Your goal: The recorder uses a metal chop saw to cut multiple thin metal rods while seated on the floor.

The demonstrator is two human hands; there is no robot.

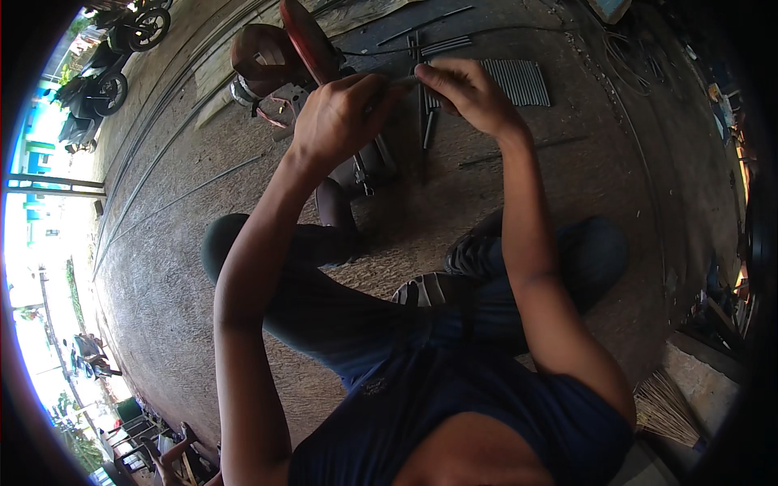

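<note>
Observed thin grey rod (406,80) at far centre, between both hands, long axis apparently left to right. Found left hand (340,115) curled round near-hidden left end, right hand (472,93) pinching right end; neither clearly nearer. Noted metal rods (521,83) beyond right hand, red machine (310,39) beyond left.

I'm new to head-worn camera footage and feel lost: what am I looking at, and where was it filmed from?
There is no robot here. This single picture comes from a wide fisheye camera on someone's head, looking down, so straight edges bend near the rim. The left hand and right hand are that person's own, raised close together; what is between their fingertips is too small and dark to name. Below are folded legs in dark trousers. On the rough ground ahead are a red machine and a neat row of metal rods.
</note>
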